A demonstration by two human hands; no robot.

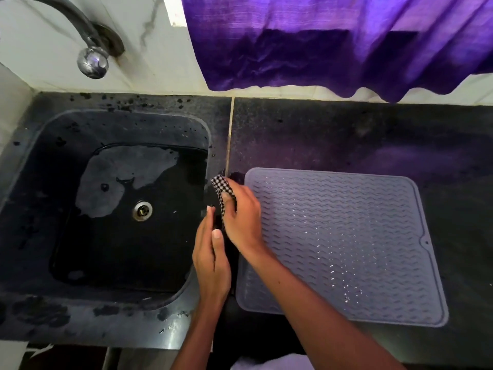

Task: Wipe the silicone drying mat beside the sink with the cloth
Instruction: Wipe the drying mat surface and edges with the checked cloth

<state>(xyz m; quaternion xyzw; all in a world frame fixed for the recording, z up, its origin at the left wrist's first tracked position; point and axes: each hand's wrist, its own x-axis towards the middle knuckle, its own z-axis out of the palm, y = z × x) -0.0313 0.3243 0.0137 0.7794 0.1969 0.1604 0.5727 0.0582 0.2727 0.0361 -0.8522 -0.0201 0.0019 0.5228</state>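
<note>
A grey silicone drying mat (344, 244) with wavy ridges lies on the dark counter, right of the sink. Small water drops glint on its middle and lower part. My right hand (242, 214) is closed around a black-and-white checked cloth (222, 189) at the mat's left edge, over the strip between sink and mat. Part of the cloth sticks out above my fingers. My left hand (212, 259) lies just left of it, fingers together, its fingertips touching the cloth's lower end near the sink's right rim.
A black sink (66, 209) with a metal drain (142, 210) and a wet patch fills the left. A tap (92, 61) curves over its back left corner. A purple curtain (333, 41) hangs above the counter (346, 134) behind the mat.
</note>
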